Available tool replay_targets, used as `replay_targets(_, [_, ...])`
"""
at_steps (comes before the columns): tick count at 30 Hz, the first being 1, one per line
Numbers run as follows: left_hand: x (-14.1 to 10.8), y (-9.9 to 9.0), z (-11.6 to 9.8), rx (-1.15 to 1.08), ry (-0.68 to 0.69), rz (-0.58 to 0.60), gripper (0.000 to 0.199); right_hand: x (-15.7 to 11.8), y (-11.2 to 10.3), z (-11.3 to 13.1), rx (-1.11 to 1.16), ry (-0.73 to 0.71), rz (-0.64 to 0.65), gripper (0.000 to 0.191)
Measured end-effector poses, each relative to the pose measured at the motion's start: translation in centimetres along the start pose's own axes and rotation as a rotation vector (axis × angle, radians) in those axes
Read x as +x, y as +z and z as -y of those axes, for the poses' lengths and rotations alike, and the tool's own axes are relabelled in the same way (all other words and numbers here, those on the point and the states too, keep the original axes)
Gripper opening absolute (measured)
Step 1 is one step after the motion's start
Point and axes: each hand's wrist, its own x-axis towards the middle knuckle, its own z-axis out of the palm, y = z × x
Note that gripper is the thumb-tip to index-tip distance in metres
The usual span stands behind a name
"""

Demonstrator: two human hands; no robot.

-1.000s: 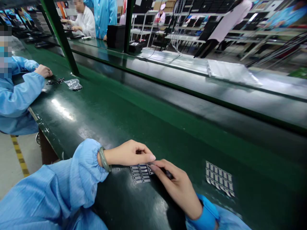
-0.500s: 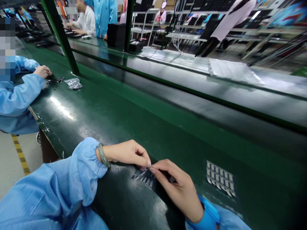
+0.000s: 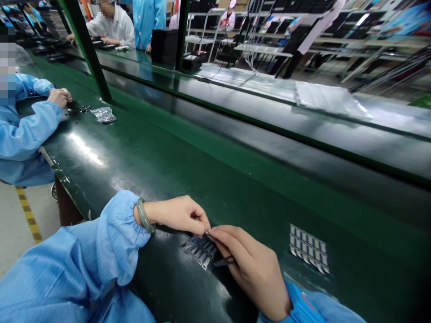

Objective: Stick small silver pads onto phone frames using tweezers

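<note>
"What are the fingers gripping?"

"The left hand point(image 3: 185, 216) is pinching with thumb and forefinger, and the right hand point(image 3: 251, 260) is meeting that pinch with its own fingertips. Something tiny is glinting between them, but I'm not making out what it is."

"And under the right hand?"

"A slim dark piece point(image 3: 224, 261) is sticking out beneath its fingers; they're hiding how it's being held."

"Where are the strips sitting?"

"The near sheet of strips point(image 3: 199, 255) is lying just below the fingertips, partly covered by the hands, its pale strips slanting across the green table point(image 3: 161, 170)."

"So how far along is this?"

"I'm judging it partway: the fingers are busy at one small spot, and nothing is showing as plainly finished. The hands are hiding too much of the near sheet for counting what's left. The far sheet of strips point(image 3: 309, 248) is lying well to the right, untouched, its rows looking whole; I'm not telling whether it's done or waiting."

"Further out?"

"A co-worker's hand point(image 3: 60, 97) is resting near loose dark bits point(image 3: 81, 110) and a clear bag point(image 3: 105, 115)."
</note>
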Motion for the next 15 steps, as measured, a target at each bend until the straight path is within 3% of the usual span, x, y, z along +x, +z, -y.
replay_targets(6, [0.13,0.10,0.28,0.025,-0.001,0.026,0.012,0.16,0.11,0.31,-0.012,0.009,0.063,0.022])
replay_targets(11, [0.30,0.20,0.56,-0.070,-0.049,0.037,0.011,0.18,0.31,0.17,0.033,0.001,-0.002,0.019])
replay_targets(15, [0.53,0.31,0.76,-0.163,-0.091,0.048,0.013,-0.04,0.40,-0.23,0.055,-0.013,-0.028,0.030])
